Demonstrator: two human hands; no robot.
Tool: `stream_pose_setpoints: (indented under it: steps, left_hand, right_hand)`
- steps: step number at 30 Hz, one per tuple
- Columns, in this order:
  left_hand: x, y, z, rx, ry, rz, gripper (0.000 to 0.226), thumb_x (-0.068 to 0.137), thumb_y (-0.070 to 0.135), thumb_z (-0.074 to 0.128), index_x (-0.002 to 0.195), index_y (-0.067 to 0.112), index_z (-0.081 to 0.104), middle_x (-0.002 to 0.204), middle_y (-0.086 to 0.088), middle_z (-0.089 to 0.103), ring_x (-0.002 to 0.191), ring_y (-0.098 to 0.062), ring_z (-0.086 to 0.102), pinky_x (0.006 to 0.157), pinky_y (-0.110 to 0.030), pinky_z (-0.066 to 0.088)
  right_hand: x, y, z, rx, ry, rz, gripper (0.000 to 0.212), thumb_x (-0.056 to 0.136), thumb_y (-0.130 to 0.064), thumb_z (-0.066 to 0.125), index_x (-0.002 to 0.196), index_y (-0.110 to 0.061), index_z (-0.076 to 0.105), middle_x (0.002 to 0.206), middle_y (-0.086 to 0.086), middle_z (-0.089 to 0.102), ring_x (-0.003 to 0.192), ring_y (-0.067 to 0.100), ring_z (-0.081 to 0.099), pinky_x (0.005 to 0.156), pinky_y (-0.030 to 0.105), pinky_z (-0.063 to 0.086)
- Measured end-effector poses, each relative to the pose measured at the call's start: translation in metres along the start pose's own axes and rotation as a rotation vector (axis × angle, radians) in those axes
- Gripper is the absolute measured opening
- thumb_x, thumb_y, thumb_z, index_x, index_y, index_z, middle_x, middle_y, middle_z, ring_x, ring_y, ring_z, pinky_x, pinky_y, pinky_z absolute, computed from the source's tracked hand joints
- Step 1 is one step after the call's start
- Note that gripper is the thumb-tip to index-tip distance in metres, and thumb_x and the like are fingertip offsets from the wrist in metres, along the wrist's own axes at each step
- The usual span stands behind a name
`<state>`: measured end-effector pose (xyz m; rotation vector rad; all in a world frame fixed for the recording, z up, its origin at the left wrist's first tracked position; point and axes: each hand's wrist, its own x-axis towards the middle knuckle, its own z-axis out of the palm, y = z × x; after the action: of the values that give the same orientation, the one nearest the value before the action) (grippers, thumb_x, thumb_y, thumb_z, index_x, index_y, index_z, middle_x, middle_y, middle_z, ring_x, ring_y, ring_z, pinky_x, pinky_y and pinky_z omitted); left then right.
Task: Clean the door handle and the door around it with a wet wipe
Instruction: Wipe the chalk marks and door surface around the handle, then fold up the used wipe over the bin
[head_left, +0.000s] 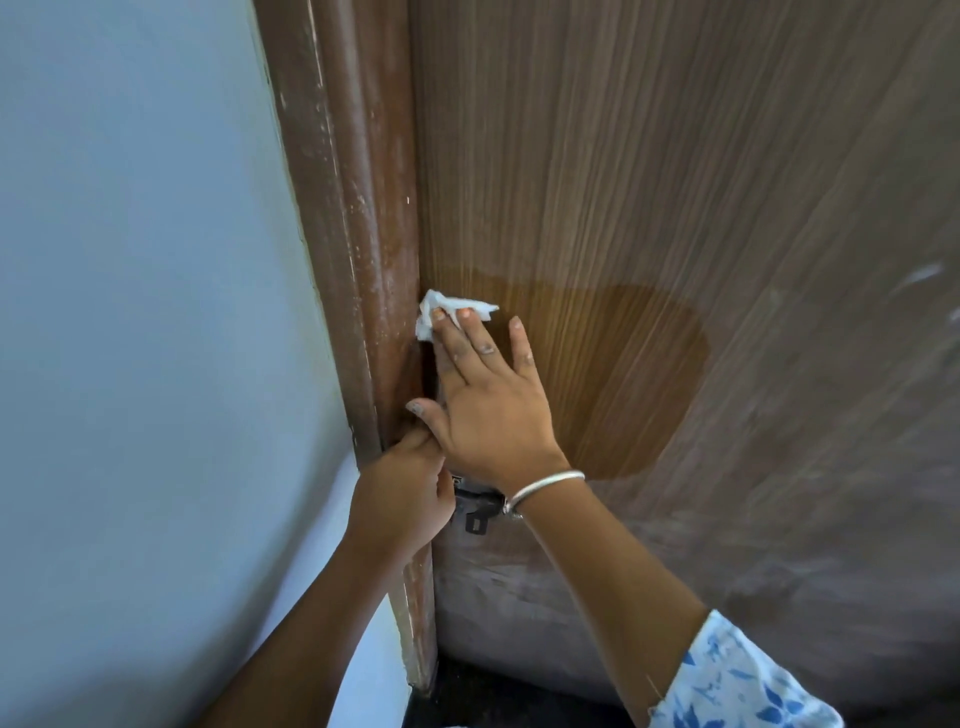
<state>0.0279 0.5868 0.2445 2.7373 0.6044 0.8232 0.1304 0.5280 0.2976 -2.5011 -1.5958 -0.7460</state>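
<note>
the door (675, 156) is filling the view, spreading up and to the right of the pressing hand, and the pale wall (130, 260) is sitting off to its left. the brown door frame (353, 208) is running down just left of the fingertips. a dark damp patch (623, 364) is showing on the door right of the hand and under it, so this stretch is looking well wetted. the right hand (483, 400) is lying flat with fingers straight and spread, pressing the wipe (441, 306) to the door right at the seam with the frame. the wipe is bunching under the two leftmost fingertips. the left hand (400, 499) is curling in at the door edge just below the right thumb; i cannot tell what it is gripping. the dark handle (475, 512) is peeking out under the right wrist. to do this well, she is wanting firm, even pressure, overlapping strokes, a spread-out wipe, then working down to the handle.
</note>
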Motion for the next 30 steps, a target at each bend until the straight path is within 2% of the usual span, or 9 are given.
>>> stream_pose_setpoints:
  steps: [2,5,9,12,16,18,23,27,30]
  left_hand:
    - [-0.001,-0.002,0.003,-0.05,-0.004,0.012,0.04,0.064,-0.003,0.072,0.103,0.006,0.068,0.102,-0.01,0.072,0.068,-0.03,0.069,0.054,-0.021,0.046]
    - [-0.002,-0.002,0.004,-0.085,0.005,0.026,0.045,0.07,0.0,0.071,0.114,0.009,0.066,0.117,-0.008,0.067,0.088,-0.028,0.07,0.064,-0.032,0.057]
    - [-0.002,0.0,0.006,-0.115,-0.011,-0.024,0.05,0.068,0.003,0.074,0.117,0.01,0.064,0.12,-0.008,0.064,0.092,-0.029,0.069,0.07,-0.038,0.058]
    - [-0.002,0.002,0.007,-0.116,-0.014,-0.032,0.052,0.066,0.003,0.075,0.116,0.009,0.065,0.12,-0.009,0.064,0.089,-0.029,0.07,0.067,-0.039,0.058]
    - [-0.006,0.007,0.003,-0.083,-0.019,-0.03,0.053,0.065,0.007,0.077,0.116,0.009,0.064,0.12,-0.007,0.064,0.081,-0.026,0.071,0.06,-0.033,0.057]
    - [-0.007,0.009,0.001,-0.06,-0.02,-0.03,0.053,0.065,0.01,0.079,0.116,0.009,0.065,0.12,-0.008,0.065,0.081,-0.026,0.071,0.059,-0.031,0.056]
    - [-0.006,0.021,-0.003,-0.161,0.023,0.01,0.041,0.075,0.013,0.072,0.115,0.011,0.064,0.107,-0.006,0.07,0.091,-0.026,0.065,0.067,-0.028,0.052]
    - [-0.004,0.043,-0.006,-0.722,-0.097,-0.028,0.052,0.083,0.028,0.067,0.13,0.032,0.045,0.119,0.02,0.056,0.102,0.003,0.058,0.079,-0.007,0.045]
    - [-0.003,0.051,-0.004,-0.952,-0.246,-0.097,0.053,0.081,0.04,0.061,0.129,0.046,0.037,0.122,0.019,0.053,0.109,0.006,0.053,0.086,-0.01,0.045]
  right_hand:
    - [-0.016,0.009,0.009,-0.032,-0.018,-0.012,0.061,0.093,-0.045,0.034,0.144,-0.012,0.03,0.155,-0.002,0.019,0.144,0.017,0.009,0.114,0.049,-0.003]
    - [-0.037,0.025,0.016,-0.03,0.055,0.03,0.059,0.083,-0.022,0.046,0.14,-0.011,0.037,0.152,0.0,0.029,0.141,0.02,0.021,0.112,0.052,0.012]
    - [-0.051,0.055,0.02,-0.02,0.372,0.025,0.034,0.088,-0.008,0.045,0.117,-0.007,0.063,0.129,0.005,0.059,0.124,0.027,0.05,0.102,0.046,0.036]
    - [-0.057,0.073,0.022,-0.036,0.569,0.051,0.019,0.086,-0.004,0.055,0.096,-0.005,0.071,0.107,0.007,0.07,0.108,0.026,0.055,0.09,0.038,0.041]
    - [-0.061,0.072,0.019,-0.049,0.547,0.115,0.017,0.073,0.007,0.057,0.076,-0.007,0.068,0.072,0.005,0.064,0.071,0.022,0.052,0.061,0.032,0.048]
    - [-0.064,0.066,0.015,0.018,0.453,0.177,0.022,0.062,0.012,0.058,0.072,-0.006,0.066,0.064,0.005,0.058,0.058,0.021,0.052,0.046,0.024,0.042]
    - [-0.076,0.053,0.008,0.731,0.2,0.429,0.022,0.081,-0.003,0.059,0.1,-0.016,0.06,0.086,0.0,0.065,0.076,0.019,0.061,0.06,0.032,0.053]
    - [-0.091,0.044,-0.002,1.313,0.082,0.531,0.038,0.087,-0.004,0.053,0.1,-0.04,0.057,0.08,-0.009,0.063,0.076,0.014,0.064,0.065,0.031,0.055]
    - [-0.105,0.039,-0.008,1.581,-0.039,0.562,0.037,0.091,0.004,0.045,0.1,-0.026,0.064,0.089,0.001,0.07,0.082,0.022,0.068,0.067,0.032,0.056]
